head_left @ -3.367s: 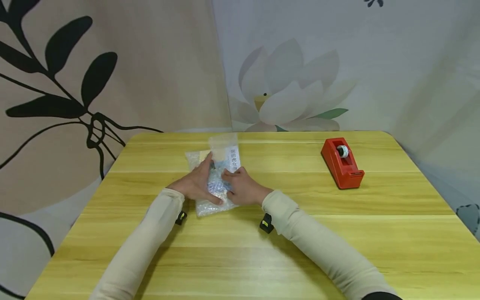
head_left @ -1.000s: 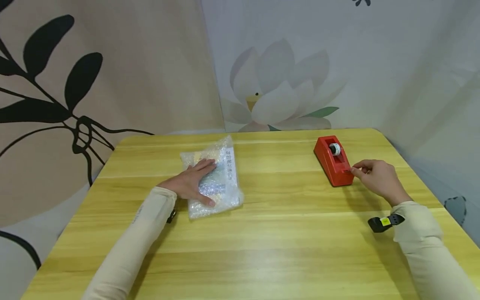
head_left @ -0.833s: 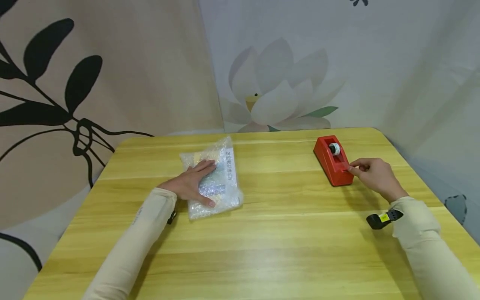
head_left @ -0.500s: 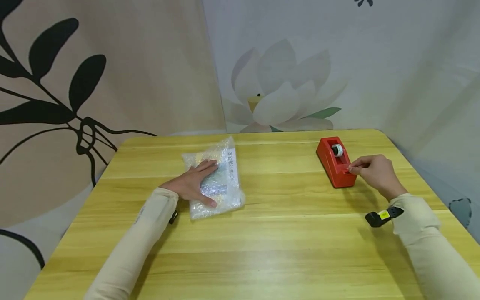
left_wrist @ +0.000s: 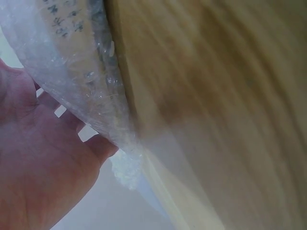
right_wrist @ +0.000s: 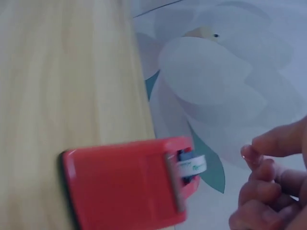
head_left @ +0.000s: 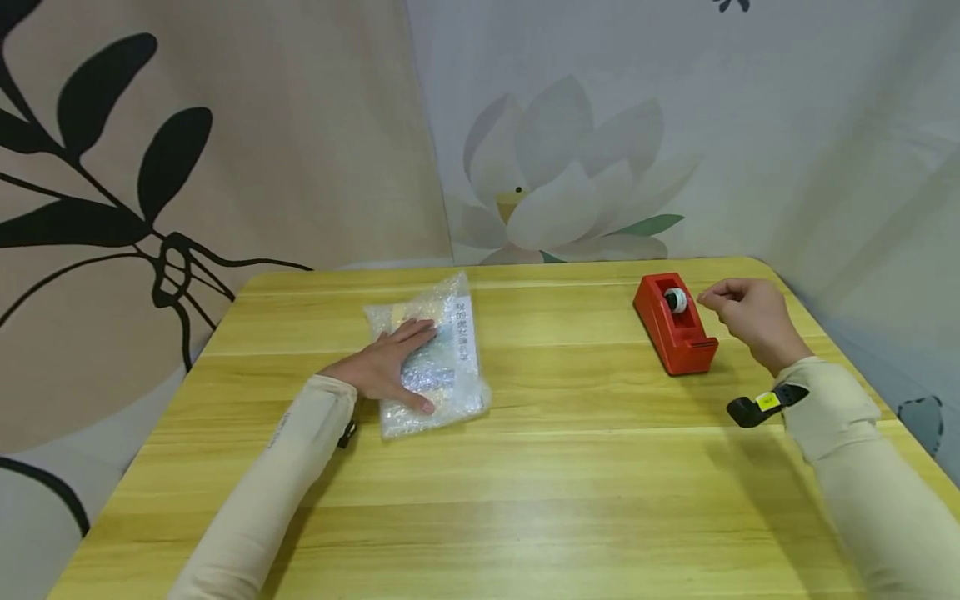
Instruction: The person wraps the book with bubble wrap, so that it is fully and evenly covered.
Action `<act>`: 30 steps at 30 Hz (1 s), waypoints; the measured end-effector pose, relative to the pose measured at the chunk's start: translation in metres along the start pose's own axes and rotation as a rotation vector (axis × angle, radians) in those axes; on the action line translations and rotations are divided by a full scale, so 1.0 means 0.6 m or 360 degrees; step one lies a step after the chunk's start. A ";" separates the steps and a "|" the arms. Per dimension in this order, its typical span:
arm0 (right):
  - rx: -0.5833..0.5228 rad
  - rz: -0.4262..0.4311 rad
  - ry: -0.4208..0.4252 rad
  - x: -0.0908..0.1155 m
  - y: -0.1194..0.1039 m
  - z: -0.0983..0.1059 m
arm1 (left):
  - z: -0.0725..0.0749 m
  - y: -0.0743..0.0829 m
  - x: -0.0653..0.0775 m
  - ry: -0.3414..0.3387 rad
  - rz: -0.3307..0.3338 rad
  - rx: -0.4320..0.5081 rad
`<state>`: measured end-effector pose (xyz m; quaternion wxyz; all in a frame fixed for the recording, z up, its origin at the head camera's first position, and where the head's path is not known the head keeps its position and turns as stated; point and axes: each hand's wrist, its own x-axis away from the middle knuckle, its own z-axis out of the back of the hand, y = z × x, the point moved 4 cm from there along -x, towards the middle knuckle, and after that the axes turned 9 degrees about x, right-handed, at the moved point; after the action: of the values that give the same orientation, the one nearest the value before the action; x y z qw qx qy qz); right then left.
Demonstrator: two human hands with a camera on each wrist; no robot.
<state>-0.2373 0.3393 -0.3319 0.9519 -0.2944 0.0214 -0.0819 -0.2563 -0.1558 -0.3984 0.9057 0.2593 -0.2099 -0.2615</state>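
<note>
A book in bubble wrap (head_left: 450, 379) lies flat on the table, its printed cover partly visible through the clear wrap. My left hand (head_left: 386, 367) rests on it, fingers spread, covering part of its left side. To the right stands a red tape dispenser (head_left: 678, 354) with a small white-cored roll (head_left: 677, 300) in it. Just right of the roll, raised above the table, is my right hand (head_left: 753, 317), thumb and forefinger pinched together. At those fingertips the right wrist view shows a small shiny bit of clear tape (right_wrist: 245, 156); its length is hard to make out.
The wooden table (head_left: 555, 500) reaches back to a printed curtain (head_left: 585, 167) with a flower and leaves. A wide stretch of bare wood lies between the wrapped book and the dispenser.
My right hand left the wrapped book, went to the dispenser's front end, pinched there, then rose up and back beside the roll. My left hand stays on the book; the bubble wrap's top flap has shifted.
</note>
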 end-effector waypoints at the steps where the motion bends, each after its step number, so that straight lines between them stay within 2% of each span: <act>1: -0.0046 -0.0020 -0.0018 -0.005 -0.001 0.003 | 0.000 0.000 0.000 -0.0002 -0.0002 0.0002; 12: -0.0361 -0.0034 -0.0188 -0.060 -0.026 0.025 | -0.004 -0.001 -0.008 -0.0031 -0.0007 -0.0043; 17: -0.0482 0.0013 -0.0132 -0.066 -0.043 0.045 | -0.004 -0.003 -0.007 -0.0020 -0.0003 -0.0044; 22: -0.0508 -0.0019 -0.0133 -0.043 -0.034 0.051 | -0.005 -0.004 -0.004 -0.0026 0.0012 -0.0023; 27: -0.0344 -0.0055 -0.0156 0.004 -0.010 0.048 | -0.003 -0.006 -0.006 -0.0019 0.0005 -0.0024; 30: -0.0286 -0.0076 -0.0163 0.031 0.009 0.033 | 0.000 -0.008 -0.005 -0.0014 0.0018 -0.0018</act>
<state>-0.2167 0.3516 -0.3186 0.9193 -0.3828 -0.0270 -0.0873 -0.2606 -0.1576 -0.4020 0.9077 0.2517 -0.2140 -0.2589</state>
